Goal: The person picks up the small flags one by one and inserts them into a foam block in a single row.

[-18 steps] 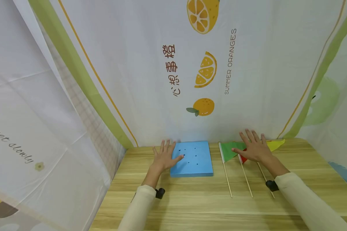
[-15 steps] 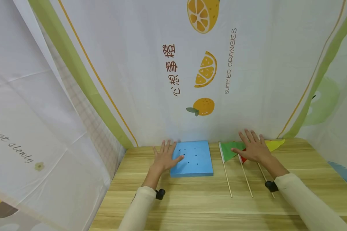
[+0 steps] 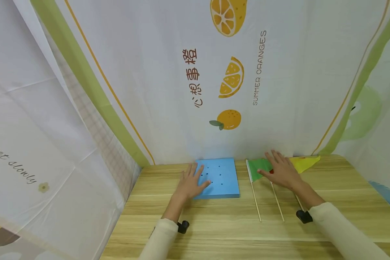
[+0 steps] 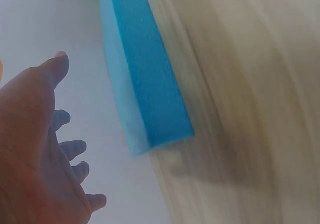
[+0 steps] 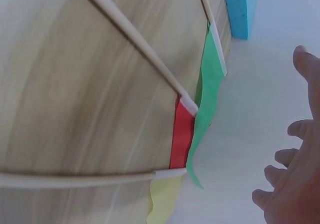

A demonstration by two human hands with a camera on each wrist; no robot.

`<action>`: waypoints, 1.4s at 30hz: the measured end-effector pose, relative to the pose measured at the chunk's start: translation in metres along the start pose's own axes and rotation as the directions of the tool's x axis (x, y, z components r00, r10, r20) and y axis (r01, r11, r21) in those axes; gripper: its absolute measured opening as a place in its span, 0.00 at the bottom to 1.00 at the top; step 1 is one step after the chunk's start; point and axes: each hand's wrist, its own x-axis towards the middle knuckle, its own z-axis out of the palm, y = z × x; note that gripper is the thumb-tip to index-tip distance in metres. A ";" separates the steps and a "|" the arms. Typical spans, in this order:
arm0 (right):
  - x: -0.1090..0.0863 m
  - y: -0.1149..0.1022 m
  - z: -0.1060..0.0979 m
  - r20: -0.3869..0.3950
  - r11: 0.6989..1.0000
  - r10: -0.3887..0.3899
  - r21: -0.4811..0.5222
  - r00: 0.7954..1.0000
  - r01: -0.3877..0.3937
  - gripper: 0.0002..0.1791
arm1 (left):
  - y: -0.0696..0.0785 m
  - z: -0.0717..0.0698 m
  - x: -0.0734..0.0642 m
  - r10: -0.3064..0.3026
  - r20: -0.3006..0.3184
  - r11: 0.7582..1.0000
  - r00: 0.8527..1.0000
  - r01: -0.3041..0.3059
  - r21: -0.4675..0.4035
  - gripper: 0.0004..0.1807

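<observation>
A flat blue foam block with several small dark holes in its top lies near the back edge of the table. My left hand, fingers spread, hovers over the block's left side. In the left wrist view the block's thick side shows, apart from the hand. To the right lie three small flags on thin wooden sticks: green, red and yellow. My right hand is over them with fingers extended, holding nothing and hiding most of the red flag in the head view.
The wood-grain table extends toward me, with the flag sticks pointing the same way. Behind it hangs a white cloth printed with oranges; another cloth hangs at the left. Small black devices sit at both wrists.
My left hand has shifted right and slightly toward me, further over the blue block. My right hand has moved slightly left and nearer, its fingers closer together. Block and flags stay put.
</observation>
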 end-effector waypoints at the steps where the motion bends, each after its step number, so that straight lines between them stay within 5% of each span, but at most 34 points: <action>1: -0.001 -0.002 0.001 -0.009 1.000 -0.008 0.008 1.000 0.008 0.49 | 0.001 0.001 -0.001 0.010 -0.002 1.000 1.000 -0.010 -0.003 0.45; 13: -0.010 -0.022 0.020 -0.026 0.986 0.026 0.166 0.999 -0.021 0.33 | 0.013 0.022 -0.005 0.095 -0.005 0.995 0.995 -0.095 0.017 0.39; 26: -0.019 -0.040 0.049 0.129 0.973 0.091 0.199 0.987 -0.116 0.14 | 0.024 0.038 -0.008 0.087 0.054 0.996 0.995 -0.088 0.022 0.39; 42: -0.021 -0.046 0.067 0.194 0.971 0.160 0.146 0.968 -0.189 0.23 | 0.025 0.047 -0.008 0.064 0.077 0.998 0.995 -0.066 0.020 0.37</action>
